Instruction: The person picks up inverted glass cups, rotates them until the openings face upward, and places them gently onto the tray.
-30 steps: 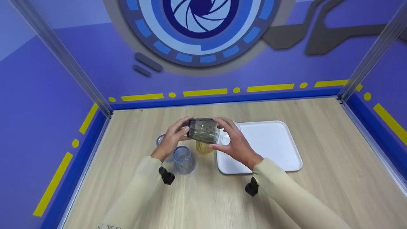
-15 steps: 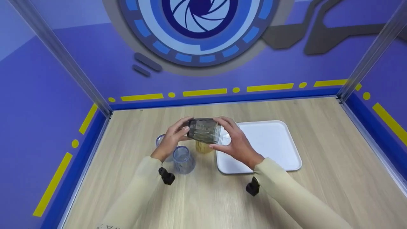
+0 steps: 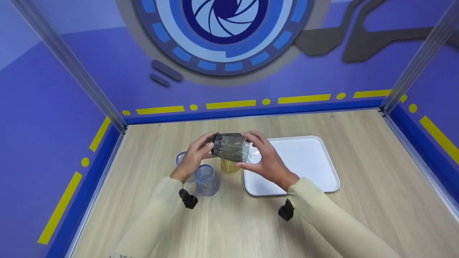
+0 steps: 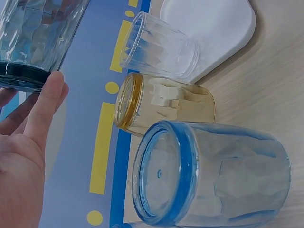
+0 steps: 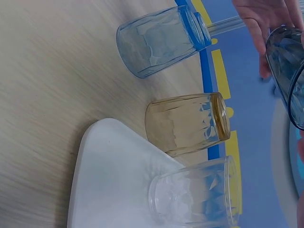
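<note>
A dark grey, see-through cup (image 3: 229,147) lies sideways in the air between my hands. My left hand (image 3: 192,159) grips its thick base end, fingers (image 4: 43,107) along the edge. At the rim end, my right hand (image 3: 267,163) holds it between thumb and fingers. Under the cup in the head view, an amber cup (image 3: 229,166) stands upside down, partly covered. A clear cup (image 5: 194,194) stands upright on the white tray (image 3: 304,161), mostly hidden by my right hand in the head view. Nearest my left wrist, a blue-tinted cup (image 3: 208,181) rests upside down.
A second blue-tinted cup (image 3: 181,156) is partly hidden behind my left hand. Purple-blue panels (image 3: 229,86) with metal corner posts close off the back and both sides of the wooden table (image 3: 233,225).
My right hand and the rim end of the dark grey cup have shifted very slightly right. The left hand and the standing cups look the same.
</note>
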`<state>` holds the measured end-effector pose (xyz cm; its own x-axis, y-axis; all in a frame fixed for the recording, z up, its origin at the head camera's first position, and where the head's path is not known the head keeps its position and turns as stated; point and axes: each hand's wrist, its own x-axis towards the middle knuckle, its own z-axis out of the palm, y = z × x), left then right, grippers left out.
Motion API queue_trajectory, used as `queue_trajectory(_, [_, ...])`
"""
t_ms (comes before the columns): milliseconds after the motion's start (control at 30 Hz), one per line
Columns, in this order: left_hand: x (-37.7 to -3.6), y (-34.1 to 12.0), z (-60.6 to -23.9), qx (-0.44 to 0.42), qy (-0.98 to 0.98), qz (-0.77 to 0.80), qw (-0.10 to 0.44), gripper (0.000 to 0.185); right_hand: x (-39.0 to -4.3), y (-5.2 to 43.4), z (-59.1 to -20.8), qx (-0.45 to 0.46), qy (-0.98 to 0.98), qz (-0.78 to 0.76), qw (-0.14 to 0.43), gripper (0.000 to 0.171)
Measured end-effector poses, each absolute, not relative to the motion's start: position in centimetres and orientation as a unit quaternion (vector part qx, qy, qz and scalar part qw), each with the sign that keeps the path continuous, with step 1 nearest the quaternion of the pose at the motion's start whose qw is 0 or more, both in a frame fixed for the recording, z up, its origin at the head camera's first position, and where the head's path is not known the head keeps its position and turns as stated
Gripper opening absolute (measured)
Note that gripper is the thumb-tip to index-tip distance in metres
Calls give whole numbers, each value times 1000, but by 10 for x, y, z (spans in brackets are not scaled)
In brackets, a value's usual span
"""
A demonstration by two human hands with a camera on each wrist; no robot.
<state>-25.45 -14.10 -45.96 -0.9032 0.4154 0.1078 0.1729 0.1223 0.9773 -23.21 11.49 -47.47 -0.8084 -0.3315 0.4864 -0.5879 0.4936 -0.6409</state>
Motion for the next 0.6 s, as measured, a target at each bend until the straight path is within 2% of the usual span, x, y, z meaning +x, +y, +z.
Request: queue_trajectory(600, [-251,-137,-453,210,738,634,97,45,-228,122,-465,274,-851,418,159,83])
